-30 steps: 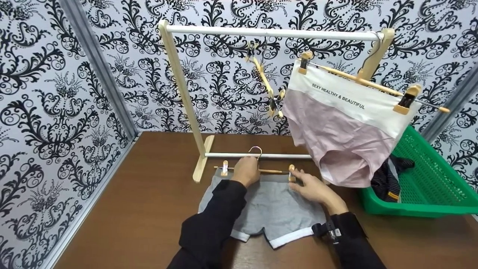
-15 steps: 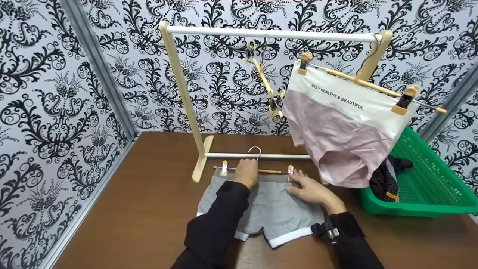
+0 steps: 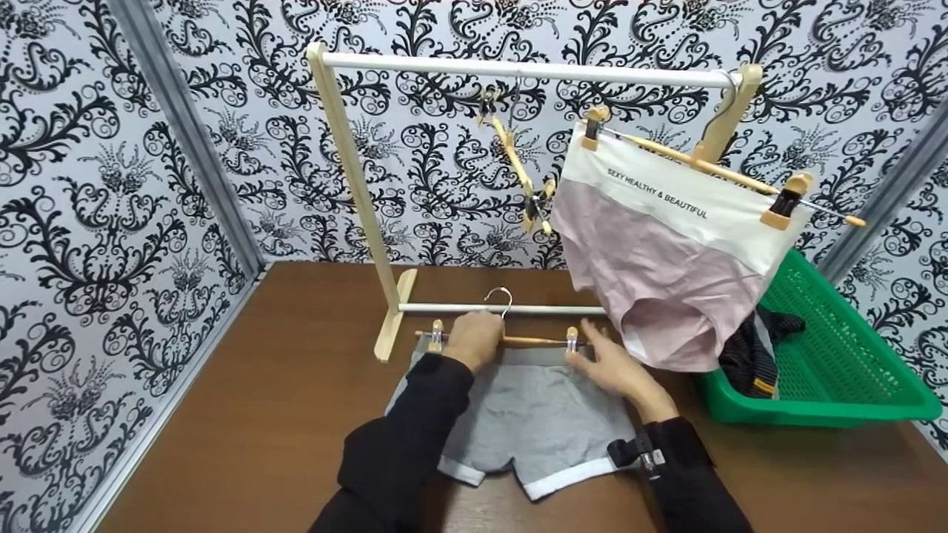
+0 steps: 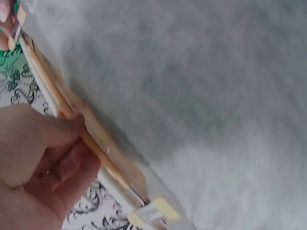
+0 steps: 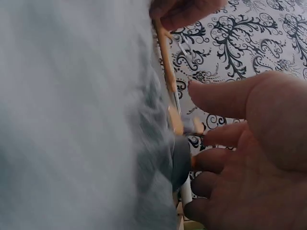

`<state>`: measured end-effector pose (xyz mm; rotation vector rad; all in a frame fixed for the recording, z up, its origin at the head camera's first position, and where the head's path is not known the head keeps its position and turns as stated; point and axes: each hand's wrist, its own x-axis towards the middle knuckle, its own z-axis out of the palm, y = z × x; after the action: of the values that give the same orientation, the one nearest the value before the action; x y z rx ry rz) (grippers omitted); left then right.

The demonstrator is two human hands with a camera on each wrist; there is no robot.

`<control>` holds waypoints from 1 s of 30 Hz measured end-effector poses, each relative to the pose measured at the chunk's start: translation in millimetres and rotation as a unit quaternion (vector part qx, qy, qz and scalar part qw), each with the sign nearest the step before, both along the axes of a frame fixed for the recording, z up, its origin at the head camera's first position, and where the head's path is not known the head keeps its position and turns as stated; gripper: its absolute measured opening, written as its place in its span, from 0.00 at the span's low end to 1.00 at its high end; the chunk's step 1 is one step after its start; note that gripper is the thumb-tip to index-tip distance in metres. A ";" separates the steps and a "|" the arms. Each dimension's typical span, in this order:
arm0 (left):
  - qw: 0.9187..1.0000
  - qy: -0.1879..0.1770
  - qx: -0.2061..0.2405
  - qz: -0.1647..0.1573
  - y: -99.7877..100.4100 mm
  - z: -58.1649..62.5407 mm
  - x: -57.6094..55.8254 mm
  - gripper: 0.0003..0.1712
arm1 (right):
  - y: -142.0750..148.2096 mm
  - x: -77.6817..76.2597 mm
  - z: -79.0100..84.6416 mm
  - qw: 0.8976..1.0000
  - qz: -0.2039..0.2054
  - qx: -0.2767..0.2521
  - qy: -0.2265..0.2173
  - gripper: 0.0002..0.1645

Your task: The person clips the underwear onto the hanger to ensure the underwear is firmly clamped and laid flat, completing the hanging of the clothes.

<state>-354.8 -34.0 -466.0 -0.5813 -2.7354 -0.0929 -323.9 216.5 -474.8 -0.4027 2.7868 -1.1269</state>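
Grey cloth shorts (image 3: 541, 414) with white leg edges lie on the brown wooden desk (image 3: 244, 414). The left hand (image 3: 475, 338) pinches the thin tan wooden hanger (image 3: 532, 341); the right hand (image 3: 613, 368), fingers loose, is beside a shiny tan clip (image 3: 572, 339). A weak clip bite might let the waist slip. The legs point toward the person, the long way side to side.

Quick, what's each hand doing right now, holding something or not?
Left hand: closed, holding the wooden clip hanger.
Right hand: open, holding nothing, beside a hanger clip.
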 end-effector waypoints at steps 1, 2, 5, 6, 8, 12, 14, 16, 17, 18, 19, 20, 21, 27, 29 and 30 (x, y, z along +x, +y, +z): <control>1.000 -0.001 0.000 -0.009 -3.2 2.7 -1.0 0.04 | -0.1 -1.0 0.4 1.000 -0.011 -0.010 0.009 0.48; 1.000 -0.003 0.001 -0.017 -6.4 5.2 -2.3 0.04 | -0.7 -1.7 1.3 0.999 -0.019 -0.024 0.019 0.48; 0.999 -0.006 0.016 -0.039 -15.7 12.8 -5.6 0.06 | -4.9 -3.1 4.4 0.995 -0.034 -0.078 0.044 0.44; 0.999 -0.008 0.024 -0.046 -18.8 15.7 -5.8 0.06 | -6.8 -3.3 5.8 0.993 -0.032 -0.101 0.046 0.41; 0.998 -0.008 0.033 -0.062 -24.7 21.0 -5.0 0.08 | -10.6 -3.1 9.2 0.986 -0.026 -0.156 0.043 0.34; 0.995 0.006 0.046 -0.090 -34.3 30.6 0.6 0.12 | -14.4 0.8 19.2 0.969 -0.005 -0.248 0.012 0.24; 0.993 0.014 0.060 -0.100 -37.8 33.8 4.4 0.12 | -14.9 4.2 25.3 0.962 0.011 -0.273 0.001 0.23; 0.990 0.019 0.086 -0.110 -40.2 36.5 8.0 0.10 | -15.2 7.8 31.6 0.958 0.030 -0.286 -0.006 0.23; 0.988 0.020 0.099 -0.113 -40.9 37.7 9.6 0.09 | -15.7 10.1 35.2 0.955 0.040 -0.293 -0.010 0.24; 0.987 0.023 0.112 -0.116 -41.5 38.7 11.1 0.08 | -16.7 12.5 39.1 0.953 0.047 -0.299 -0.011 0.25; 0.985 0.028 0.123 -0.119 -42.0 39.3 12.7 0.06 | -17.7 15.0 42.8 0.952 0.054 -0.302 -0.008 0.25; 0.983 0.033 0.133 -0.123 -42.4 39.9 14.0 0.05 | -19.3 17.7 46.7 0.951 0.056 -0.305 -0.005 0.25; 0.981 0.038 0.142 -0.124 -42.5 40.4 15.2 0.04 | -20.9 20.6 50.6 0.949 0.058 -0.311 -0.003 0.25; 0.964 0.092 0.226 -0.109 -35.8 39.1 23.6 0.06 | -33.8 37.3 68.5 0.939 0.013 -0.343 0.016 0.21; 0.952 0.093 0.281 -0.083 -29.8 38.9 28.8 0.11 | -38.8 42.2 72.7 0.941 -0.007 -0.336 0.037 0.19; 0.943 0.079 0.315 -0.066 -26.2 39.4 32.0 0.15 | -41.5 44.8 74.8 0.942 -0.016 -0.333 0.048 0.19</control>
<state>-322.8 -60.2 -426.6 -0.5443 -2.3132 -0.8739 -279.2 175.0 -400.0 -0.4720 2.4072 -2.0970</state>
